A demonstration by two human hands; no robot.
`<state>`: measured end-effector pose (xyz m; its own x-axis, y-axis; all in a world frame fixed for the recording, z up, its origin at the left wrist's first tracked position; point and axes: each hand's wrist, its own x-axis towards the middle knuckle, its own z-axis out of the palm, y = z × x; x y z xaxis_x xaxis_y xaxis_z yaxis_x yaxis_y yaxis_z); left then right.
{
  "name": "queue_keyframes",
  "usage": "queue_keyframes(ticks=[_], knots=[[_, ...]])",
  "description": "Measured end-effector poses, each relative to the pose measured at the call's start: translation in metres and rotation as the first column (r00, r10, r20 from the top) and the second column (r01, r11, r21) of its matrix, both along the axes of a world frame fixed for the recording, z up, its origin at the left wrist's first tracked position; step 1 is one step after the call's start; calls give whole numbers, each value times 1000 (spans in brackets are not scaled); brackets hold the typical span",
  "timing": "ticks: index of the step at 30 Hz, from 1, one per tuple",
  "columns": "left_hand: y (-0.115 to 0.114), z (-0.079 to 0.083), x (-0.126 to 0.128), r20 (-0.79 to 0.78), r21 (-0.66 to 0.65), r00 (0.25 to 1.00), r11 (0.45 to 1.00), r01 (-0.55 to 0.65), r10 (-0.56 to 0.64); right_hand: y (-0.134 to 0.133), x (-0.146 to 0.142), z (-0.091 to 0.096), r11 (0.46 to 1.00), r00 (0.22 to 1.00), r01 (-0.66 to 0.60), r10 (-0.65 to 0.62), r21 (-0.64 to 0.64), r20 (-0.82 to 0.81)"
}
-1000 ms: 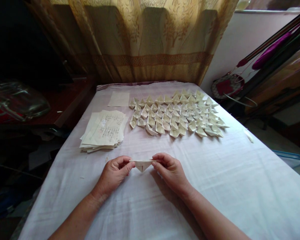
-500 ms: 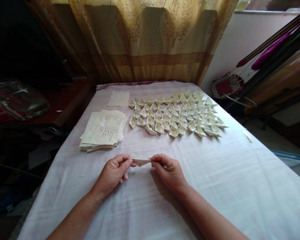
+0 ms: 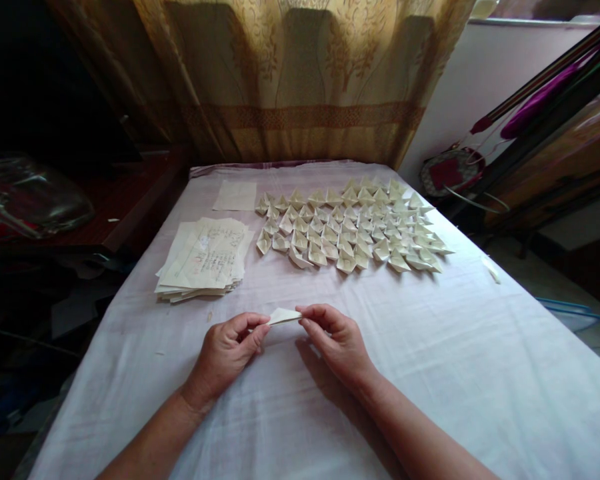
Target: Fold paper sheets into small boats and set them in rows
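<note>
A small folded cream paper piece (image 3: 284, 316) is held just above the white cloth-covered table (image 3: 480, 373). My left hand (image 3: 227, 353) pinches its left end and my right hand (image 3: 337, 341) pinches its right end, fingers closed on it. Farther back, several finished folded paper boats (image 3: 353, 223) lie in rows. To the left of them sits a stack of written paper sheets (image 3: 205, 259), with a single blank sheet (image 3: 237, 196) behind it.
A patterned curtain (image 3: 300, 80) hangs behind the table. A dark wooden side table (image 3: 130, 207) with a clear plastic item (image 3: 30, 197) stands at the left. At the right are leaning rods (image 3: 545, 93), a round red item (image 3: 453, 172) and a blue-rimmed thing (image 3: 570, 313) on the floor.
The paper piece has been turned between both hands, from hanging point-down to lying flatter and tilted. Both hands stayed in place.
</note>
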<state>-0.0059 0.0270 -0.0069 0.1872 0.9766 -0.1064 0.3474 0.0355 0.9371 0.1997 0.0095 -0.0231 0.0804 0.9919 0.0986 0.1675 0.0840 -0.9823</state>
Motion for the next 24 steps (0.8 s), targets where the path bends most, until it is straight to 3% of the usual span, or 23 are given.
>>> queue_keyframes(ticks=[7,12,17,24], knots=[[1,1,-2,-92,102,992,991,92,-82,-1,0,0,996,996,38,-45,77,83],[0,-4,-3,-223,219,972,969,116,-66,-1,-1,0,996,993,47,-54,70,101],[-2,-5,-3,-437,432,899,882,187,23,-2,-6,-1,994,989,67,-78,92,127],[-6,-1,4,-670,585,715,734,346,198,-3,-11,-4,954,961,33,-113,299,254]])
